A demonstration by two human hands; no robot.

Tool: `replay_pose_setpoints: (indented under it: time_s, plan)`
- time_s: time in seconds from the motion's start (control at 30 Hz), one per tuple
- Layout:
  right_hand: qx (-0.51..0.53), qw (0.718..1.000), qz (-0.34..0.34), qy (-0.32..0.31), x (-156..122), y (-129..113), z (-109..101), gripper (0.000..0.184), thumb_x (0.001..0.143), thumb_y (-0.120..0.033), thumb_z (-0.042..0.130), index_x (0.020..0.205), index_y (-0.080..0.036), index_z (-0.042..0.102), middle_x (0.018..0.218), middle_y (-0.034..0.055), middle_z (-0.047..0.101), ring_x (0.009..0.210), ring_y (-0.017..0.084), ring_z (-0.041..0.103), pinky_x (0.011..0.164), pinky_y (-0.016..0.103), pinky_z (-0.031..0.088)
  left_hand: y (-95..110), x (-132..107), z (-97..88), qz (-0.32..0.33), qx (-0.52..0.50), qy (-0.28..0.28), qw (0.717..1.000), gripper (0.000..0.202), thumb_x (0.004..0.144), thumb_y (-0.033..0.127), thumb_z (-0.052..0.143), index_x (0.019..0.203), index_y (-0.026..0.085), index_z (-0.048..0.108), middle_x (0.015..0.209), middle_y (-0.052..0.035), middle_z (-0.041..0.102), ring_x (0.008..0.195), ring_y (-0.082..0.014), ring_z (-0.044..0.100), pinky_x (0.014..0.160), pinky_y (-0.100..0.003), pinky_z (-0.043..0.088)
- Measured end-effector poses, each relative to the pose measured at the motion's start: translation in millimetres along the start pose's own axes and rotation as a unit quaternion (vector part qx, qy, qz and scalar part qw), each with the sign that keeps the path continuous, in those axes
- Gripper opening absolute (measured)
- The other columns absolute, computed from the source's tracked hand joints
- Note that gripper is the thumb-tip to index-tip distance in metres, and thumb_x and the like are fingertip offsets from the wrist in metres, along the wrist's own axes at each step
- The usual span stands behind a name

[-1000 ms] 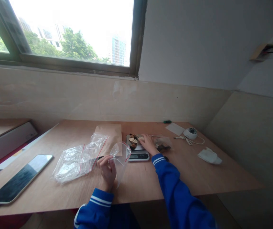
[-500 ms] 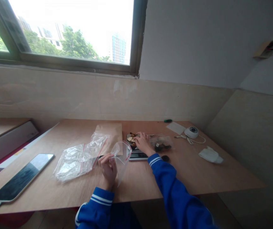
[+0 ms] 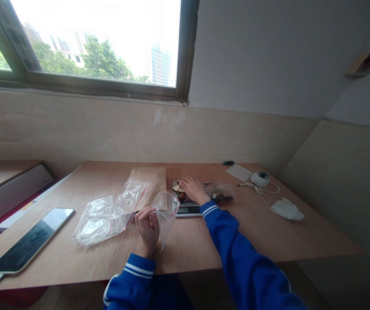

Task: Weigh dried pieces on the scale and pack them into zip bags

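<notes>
My left hand [image 3: 148, 226] is closed, pinching the rim of a clear zip bag [image 3: 166, 221] with a red stripe; the bag's mouth gapes toward the scale. A digital kitchen scale [image 3: 188, 211] lies just beyond, its display facing me. On top of it sit dried pale and brown slices [image 3: 177, 188], too small to name by kind. Over them reaches my right hand [image 3: 193, 189], fingers stretched and its fingertips at the slices. It covers much of the scale's top. A dark thin handle [image 3: 132, 213] shows beside my left fingers.
Clear zip bags [image 3: 99, 226] lie left of a brown paper bag [image 3: 154, 178]. Right of the scale is a clear bag with dark pieces [image 3: 222, 197]. Farther right are a white dome camera [image 3: 259, 178] and a crumpled white item [image 3: 287, 210]. A phone [image 3: 31, 241] charges at left.
My right hand has shifted slightly left and away from me over the slices, its fingers now flatter. My forearm now covers the dark round piece beside the scale. My left hand stays nearly still.
</notes>
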State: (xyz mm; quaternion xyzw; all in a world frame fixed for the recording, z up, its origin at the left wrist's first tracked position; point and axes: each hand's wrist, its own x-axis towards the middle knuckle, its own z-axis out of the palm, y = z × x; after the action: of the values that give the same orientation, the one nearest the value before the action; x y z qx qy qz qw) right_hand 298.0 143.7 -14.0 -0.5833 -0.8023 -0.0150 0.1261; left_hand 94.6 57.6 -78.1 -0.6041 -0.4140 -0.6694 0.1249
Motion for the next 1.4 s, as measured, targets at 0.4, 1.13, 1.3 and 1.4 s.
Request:
replay_pose_setpoints:
  time_s: [0.4,1.13,1.3,1.4]
  plan:
    - [0.11,0.99,0.043,0.078,-17.8,15.1,-5.7,0.044,0.1,-0.037,0.021,0.126,-0.027,0.056,0.133,0.0058,0.056,0.122,0.025,0.046,0.1,0.047,0.034,-4.4,-2.5,1.2,-0.013,-0.016,0.004,1.0,0.012,0.087,0.018,0.05,0.098,0.021,0.054,0.088,-0.004,0.061,0.083,-0.0169,0.058,0.074,-0.032,0.047]
    - [0.203,0.959,0.127,0.152,-180.7,81.2,21.1,0.031,0.078,-0.009,0.044,0.096,-0.019,0.068,0.095,0.0087,0.067,0.092,0.023,0.063,0.084,0.038,0.05,-5.1,-3.7,1.1,-0.053,-0.022,0.012,0.998,0.007,0.088,0.023,0.05,0.092,0.021,0.055,0.087,-0.0041,0.06,0.084,-0.0175,0.056,0.076,-0.034,0.044]
    - [0.222,0.961,0.094,0.138,-147.6,53.5,-1.4,0.027,0.078,-0.007,0.046,0.087,-0.02,0.068,0.088,0.0052,0.069,0.084,0.02,0.065,0.079,0.033,0.051,-4.8,-3.0,0.8,-0.041,-0.011,0.006,0.999,0.008,0.088,0.021,0.049,0.093,0.019,0.055,0.087,-0.005,0.06,0.084,-0.0174,0.057,0.074,-0.034,0.045]
    - [0.217,0.963,0.063,0.149,-116.3,33.1,-13.8,0.024,0.082,-0.009,0.049,0.089,-0.021,0.068,0.091,0.0046,0.07,0.087,0.02,0.064,0.081,0.032,0.05,-5.7,-4.5,1.1,-0.05,-0.024,0.003,0.998,0.009,0.089,0.023,0.049,0.094,0.019,0.055,0.089,-0.005,0.06,0.085,-0.0171,0.058,0.074,-0.034,0.046]
